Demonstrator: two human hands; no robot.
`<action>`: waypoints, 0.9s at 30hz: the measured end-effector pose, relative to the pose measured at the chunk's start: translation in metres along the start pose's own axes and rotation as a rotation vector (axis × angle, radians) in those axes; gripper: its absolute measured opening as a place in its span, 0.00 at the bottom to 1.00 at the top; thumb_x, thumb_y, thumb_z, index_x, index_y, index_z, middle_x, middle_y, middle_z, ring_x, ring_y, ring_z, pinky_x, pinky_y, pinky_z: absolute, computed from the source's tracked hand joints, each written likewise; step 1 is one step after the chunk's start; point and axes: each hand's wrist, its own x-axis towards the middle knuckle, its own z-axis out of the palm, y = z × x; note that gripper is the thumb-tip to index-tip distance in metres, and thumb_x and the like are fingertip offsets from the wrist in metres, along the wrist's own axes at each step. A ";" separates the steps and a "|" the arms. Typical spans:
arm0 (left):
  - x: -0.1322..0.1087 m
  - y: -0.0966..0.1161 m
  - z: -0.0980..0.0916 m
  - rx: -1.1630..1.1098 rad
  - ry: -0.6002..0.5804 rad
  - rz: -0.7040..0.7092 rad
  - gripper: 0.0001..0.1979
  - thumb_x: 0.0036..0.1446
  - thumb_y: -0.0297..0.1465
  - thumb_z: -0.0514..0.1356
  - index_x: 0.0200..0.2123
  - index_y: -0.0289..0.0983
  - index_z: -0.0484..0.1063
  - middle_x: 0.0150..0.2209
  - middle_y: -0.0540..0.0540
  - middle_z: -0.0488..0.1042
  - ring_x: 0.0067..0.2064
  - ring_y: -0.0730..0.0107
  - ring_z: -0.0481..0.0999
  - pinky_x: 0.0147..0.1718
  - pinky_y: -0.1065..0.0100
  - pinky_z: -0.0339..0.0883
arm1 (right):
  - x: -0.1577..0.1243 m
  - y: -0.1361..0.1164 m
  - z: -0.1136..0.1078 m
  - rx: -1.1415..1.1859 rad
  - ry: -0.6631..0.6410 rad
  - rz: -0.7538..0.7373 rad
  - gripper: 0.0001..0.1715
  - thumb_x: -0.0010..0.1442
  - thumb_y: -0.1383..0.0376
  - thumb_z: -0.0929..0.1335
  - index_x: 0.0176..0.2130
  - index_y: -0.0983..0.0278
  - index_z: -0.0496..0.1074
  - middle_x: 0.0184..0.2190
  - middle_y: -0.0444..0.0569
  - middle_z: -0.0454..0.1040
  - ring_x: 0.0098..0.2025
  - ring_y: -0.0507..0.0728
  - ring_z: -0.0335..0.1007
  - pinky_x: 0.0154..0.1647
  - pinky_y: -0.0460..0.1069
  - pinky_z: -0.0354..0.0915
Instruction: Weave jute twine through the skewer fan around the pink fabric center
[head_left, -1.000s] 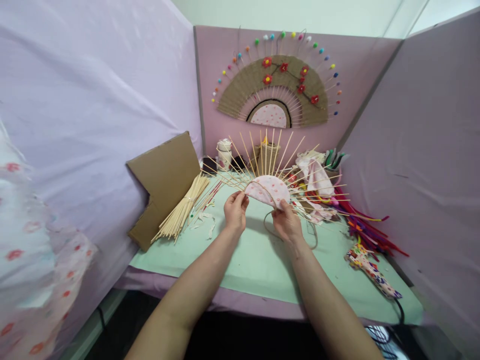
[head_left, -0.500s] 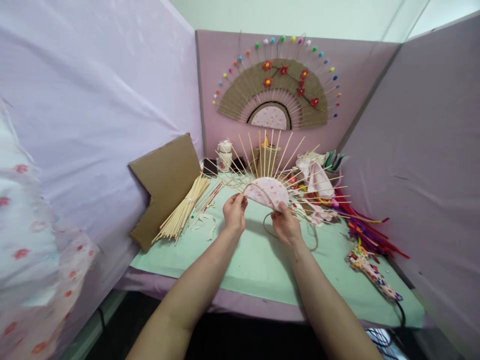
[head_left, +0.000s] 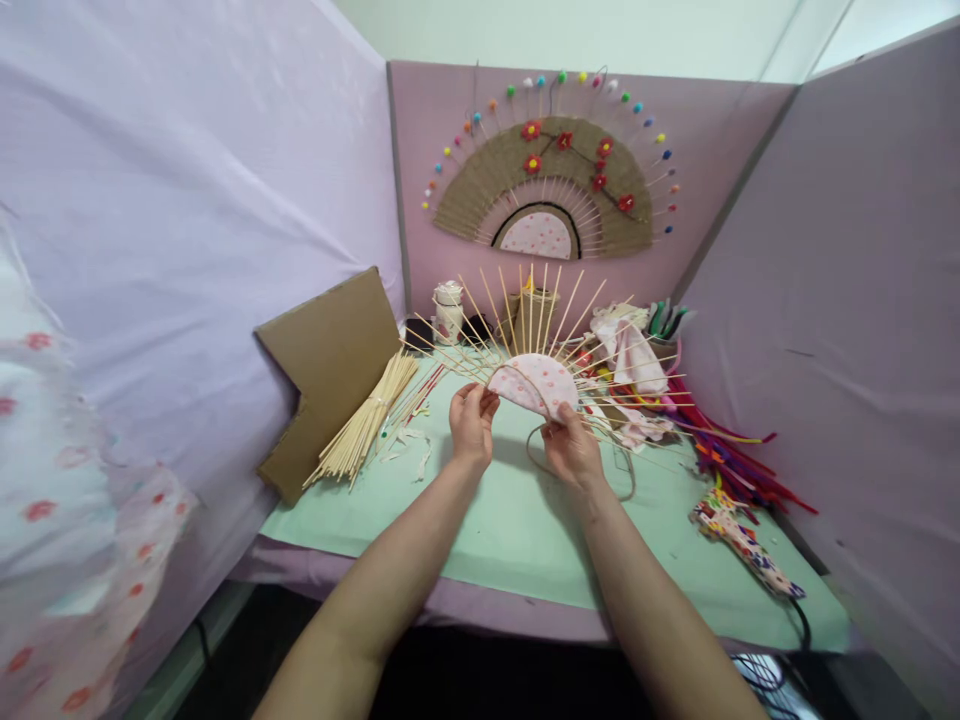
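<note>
Mint-green mat (head_left: 480,530) covers the table, and both bare forearms reach out over it from the near edge, well apart at the elbows and drawing close at the wrists. The left hand (head_left: 471,428) is raised with its palm turned inward, thumb and fingertips pinched on the left corner of a half-made fan (head_left: 537,382). The right hand (head_left: 572,448) clasps the fan's lower right edge, thumb on top of the cloth. So the fan is held up in two hands, just above the middle of the mat. It is one half-disc of pink spotted fabric with thin bamboo sticks raying out from it, too many and too crossed to count.

A loop of cord (head_left: 541,462) lies on the mat beneath it. To the right lie one patterned glue gun (head_left: 739,540) and a heap of coloured pipe cleaners (head_left: 731,462). To the left lie one tied bundle of skewers (head_left: 365,420) and one notched piece of cardboard (head_left: 330,360), which leans on the left partition.

Three containers stand farther back. One white jar (head_left: 448,308) has contents I cannot make out, one twine-wound tub (head_left: 537,303) has something yellow at its top, and one cup (head_left: 667,320) holds green and white strips. A pile of pink cloth (head_left: 634,355) lies between the tub and the cup.

On the back wall hangs one finished fan (head_left: 551,185) of brown weave with six red flowers and coloured beads on its stick tips.
</note>
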 end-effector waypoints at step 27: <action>0.003 0.006 -0.003 0.080 -0.035 -0.075 0.14 0.40 0.32 0.67 0.28 0.38 0.65 0.27 0.54 0.69 0.30 0.79 0.69 0.35 0.72 0.63 | -0.005 -0.002 0.003 -0.002 -0.038 0.020 0.13 0.43 0.67 0.78 0.29 0.61 0.72 0.29 0.37 0.78 0.28 0.47 0.70 0.27 0.43 0.62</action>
